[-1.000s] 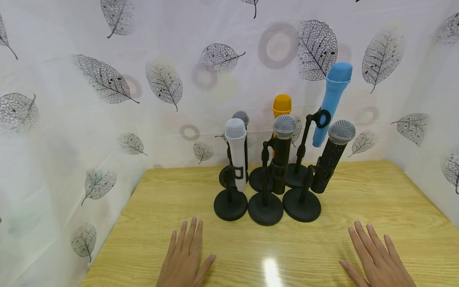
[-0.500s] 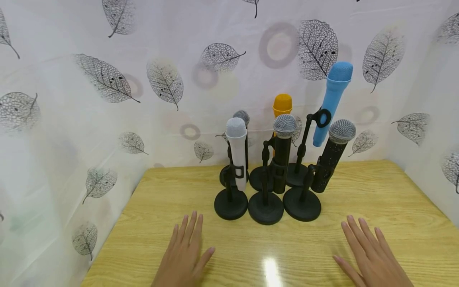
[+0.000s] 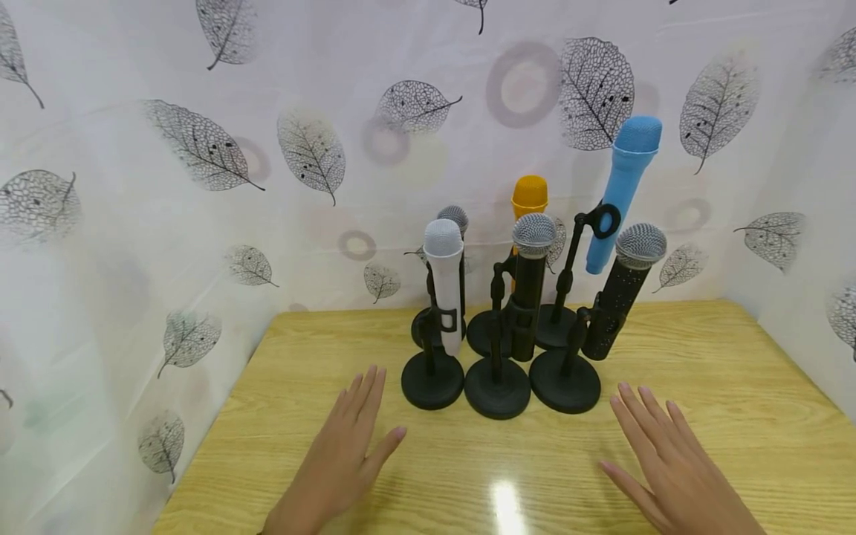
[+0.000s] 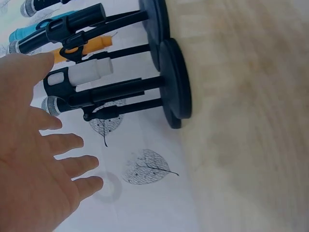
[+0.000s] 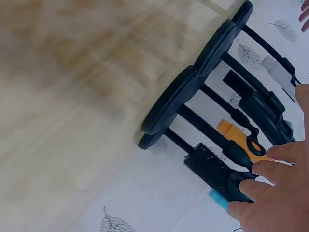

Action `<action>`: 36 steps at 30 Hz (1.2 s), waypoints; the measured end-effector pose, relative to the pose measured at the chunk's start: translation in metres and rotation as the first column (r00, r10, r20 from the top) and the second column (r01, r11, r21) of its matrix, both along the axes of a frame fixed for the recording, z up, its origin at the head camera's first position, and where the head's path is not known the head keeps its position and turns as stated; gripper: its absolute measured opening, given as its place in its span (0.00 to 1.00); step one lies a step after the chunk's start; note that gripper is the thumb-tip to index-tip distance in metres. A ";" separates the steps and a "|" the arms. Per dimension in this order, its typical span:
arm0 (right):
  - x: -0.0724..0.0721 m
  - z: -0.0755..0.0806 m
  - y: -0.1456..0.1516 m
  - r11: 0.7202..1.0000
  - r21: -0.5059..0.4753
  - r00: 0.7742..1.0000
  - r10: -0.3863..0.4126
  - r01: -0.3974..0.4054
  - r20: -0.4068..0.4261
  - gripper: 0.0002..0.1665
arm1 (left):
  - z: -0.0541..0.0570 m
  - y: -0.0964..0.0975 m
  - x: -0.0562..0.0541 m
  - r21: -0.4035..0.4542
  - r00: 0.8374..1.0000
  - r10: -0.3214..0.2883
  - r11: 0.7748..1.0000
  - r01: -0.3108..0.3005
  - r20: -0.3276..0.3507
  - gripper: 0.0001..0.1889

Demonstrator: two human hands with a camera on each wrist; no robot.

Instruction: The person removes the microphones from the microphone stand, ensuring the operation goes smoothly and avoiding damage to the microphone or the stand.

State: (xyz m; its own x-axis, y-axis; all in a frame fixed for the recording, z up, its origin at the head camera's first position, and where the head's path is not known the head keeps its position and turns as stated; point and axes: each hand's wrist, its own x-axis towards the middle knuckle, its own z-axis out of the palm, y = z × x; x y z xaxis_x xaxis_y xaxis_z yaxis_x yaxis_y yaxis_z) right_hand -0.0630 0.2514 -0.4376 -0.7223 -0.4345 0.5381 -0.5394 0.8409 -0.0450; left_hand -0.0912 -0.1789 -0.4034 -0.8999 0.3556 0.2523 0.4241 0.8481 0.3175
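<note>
Six would be a count, so several microphones on black round-based stands form two rows on the table. In front are a white microphone [image 3: 443,275], a black microphone [image 3: 528,297] with a silver head, and a speckled black microphone [image 3: 618,297]. Behind them rise a blue microphone [image 3: 622,189], an orange microphone [image 3: 530,193] and a partly hidden grey-headed microphone [image 3: 454,216]. My left hand [image 3: 341,449], fingers straight, is in front and left of the stands, touching none. To their front right, my right hand [image 3: 675,468] has its fingers extended and holds nothing.
The stands' round bases [image 3: 498,390] sit close together. Beneath them is a wood-grain table [image 3: 321,342]. A white leaf-patterned sheet [image 3: 301,245] encloses the back and both sides.
Both hands have moved forward toward the stands, and the right hand has also come inward to the left. The microphones and stands stay where they were.
</note>
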 end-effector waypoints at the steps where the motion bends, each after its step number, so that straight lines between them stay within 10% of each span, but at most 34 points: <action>1: -0.001 0.002 -0.002 1.000 -0.004 1.000 0.007 -0.007 0.000 0.49 | 0.002 0.000 -0.002 0.011 1.000 -0.006 1.000 0.006 -0.005 0.41; 36: -0.041 0.058 -0.076 0.940 -0.157 0.953 0.302 -0.304 -0.033 0.43 | 0.023 0.034 -0.077 0.318 0.989 -0.123 0.937 0.145 -0.086 0.34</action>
State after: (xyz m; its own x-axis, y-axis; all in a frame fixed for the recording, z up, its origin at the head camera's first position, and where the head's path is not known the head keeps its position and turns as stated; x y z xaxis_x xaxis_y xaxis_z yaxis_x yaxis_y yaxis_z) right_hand -0.1041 0.1757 -0.3801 -0.5651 -0.5409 0.6230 -0.7685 0.6198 -0.1589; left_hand -0.1687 -0.1448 -0.3805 -0.8278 0.3617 0.4288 0.5551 0.6384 0.5332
